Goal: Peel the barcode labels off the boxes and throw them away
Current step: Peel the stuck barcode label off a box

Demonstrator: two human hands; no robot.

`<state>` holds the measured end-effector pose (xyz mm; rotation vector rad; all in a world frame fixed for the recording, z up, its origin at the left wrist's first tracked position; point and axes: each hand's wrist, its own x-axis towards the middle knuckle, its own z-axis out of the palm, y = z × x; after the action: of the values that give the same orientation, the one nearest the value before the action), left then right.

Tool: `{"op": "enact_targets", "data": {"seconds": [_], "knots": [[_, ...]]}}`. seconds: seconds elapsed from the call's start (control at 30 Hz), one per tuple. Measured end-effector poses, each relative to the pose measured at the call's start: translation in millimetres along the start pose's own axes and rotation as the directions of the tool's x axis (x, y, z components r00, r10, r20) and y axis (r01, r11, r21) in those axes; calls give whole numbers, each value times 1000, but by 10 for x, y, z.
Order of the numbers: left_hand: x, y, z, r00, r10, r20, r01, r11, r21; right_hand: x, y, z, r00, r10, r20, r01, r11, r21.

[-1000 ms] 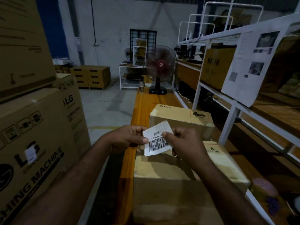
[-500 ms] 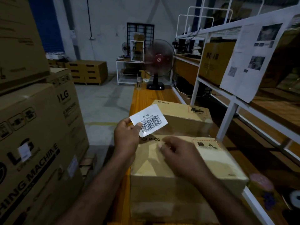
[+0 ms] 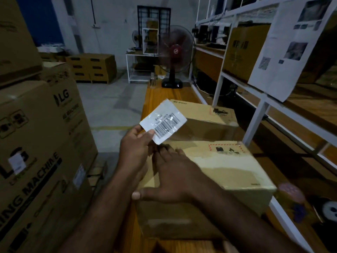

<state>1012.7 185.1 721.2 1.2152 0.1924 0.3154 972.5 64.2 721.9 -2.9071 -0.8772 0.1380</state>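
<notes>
A white barcode label (image 3: 165,121) is off the box and held up in the air, pinched at its lower left corner by my left hand (image 3: 135,145). My right hand (image 3: 173,178) lies flat with fingers spread on the top left of the near cardboard box (image 3: 228,170), holding nothing. A second, similar box (image 3: 206,114) stands just behind the near one on the long wooden bench (image 3: 156,95). Both boxes show a red-framed handling mark on top.
Large LG washing machine cartons (image 3: 42,143) with small white stickers stand stacked close on my left. White metal shelving (image 3: 255,117) with boxes and a hanging printed sheet (image 3: 290,50) runs along the right. A standing fan (image 3: 175,52) sits at the bench's far end. Concrete floor lies between.
My right hand let go of the label and dropped flat onto the near box. My left hand kept the label and lifted it up and away to the left.
</notes>
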Motion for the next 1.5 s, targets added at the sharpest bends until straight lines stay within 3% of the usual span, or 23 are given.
{"op": "enact_targets", "data": {"seconds": [0.1, 0.2, 0.3, 0.4, 0.5, 0.67, 0.73, 0.83, 0.93, 1.13, 1.2, 1.33, 1.5], "knots": [[18, -33, -38, 999, -38, -15, 37, 998, -58, -384, 9, -45, 993, -64, 99, 65, 998, -9], [16, -81, -6, 1000, 13, 18, -13, 1000, -9, -599, 164, -160, 989, 5, 147, -6, 1000, 8], [-10, -91, 3, 998, 45, 50, -48, 998, 47, -268, 226, -130, 997, 67, 30, -68, 998, 7], [-4, -79, -15, 998, 44, 37, -46, 997, 59, -37, -6, -13, 993, -59, -102, 60, 998, 3], [-8, -87, 3, 998, 61, 10, -61, 996, 58, -252, -75, -41, 988, -147, -47, 148, 989, 14], [-10, -98, 1, 992, 110, 60, -116, 988, 107, -434, 315, -234, 1000, 3, 26, -4, 999, 32], [4, -93, -19, 992, 117, 51, -123, 983, 139, -201, 285, -197, 1000, 19, -24, -19, 1000, -5], [35, -75, -55, 993, 114, 16, -116, 977, 177, -21, 44, -97, 990, -88, -112, 86, 996, -25], [15, -92, -21, 995, 100, -13, -97, 983, 157, -267, -12, -102, 977, -204, -60, 203, 979, -18], [-40, -99, 38, 993, 115, 40, -120, 980, 159, -416, 503, -271, 999, 45, 11, -44, 998, -51], [-26, -83, 39, 993, 107, 43, -112, 983, 147, -246, 478, -232, 998, 64, -12, -65, 992, -110], [-39, -78, 98, 994, 85, 65, -95, 984, 153, -28, 212, -53, 992, -75, -99, 71, 997, -41], [-57, -95, 124, 994, 107, 37, -112, 981, 159, -427, 83, -129, 977, -206, -51, 205, 979, -24]]}}
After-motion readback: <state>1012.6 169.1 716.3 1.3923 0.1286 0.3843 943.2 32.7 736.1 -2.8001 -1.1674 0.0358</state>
